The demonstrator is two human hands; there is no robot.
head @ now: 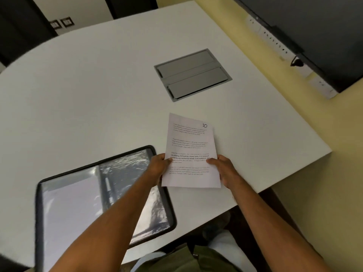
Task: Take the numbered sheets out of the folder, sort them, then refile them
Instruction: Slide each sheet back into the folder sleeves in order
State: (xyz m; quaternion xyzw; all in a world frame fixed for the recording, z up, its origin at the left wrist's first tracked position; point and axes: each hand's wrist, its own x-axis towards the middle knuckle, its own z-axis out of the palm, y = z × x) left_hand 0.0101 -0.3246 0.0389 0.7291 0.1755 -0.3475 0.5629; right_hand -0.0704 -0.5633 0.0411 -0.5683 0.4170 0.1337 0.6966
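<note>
Both hands hold the white printed sheets marked "10" [191,154] above the white counter [88,95]. The left hand [160,167] pinches the left edge; the right hand [223,169] pinches the right edge. The open black-rimmed folder with clear plastic sleeves [78,193] lies flat on the counter, left of the sheets.

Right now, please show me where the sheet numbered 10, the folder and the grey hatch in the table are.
sheet [189,146], head view, middle of the printed page.
folder [38,203], head view, dark left rim.
hatch [193,74], head view, centre bar between its flaps.
</note>
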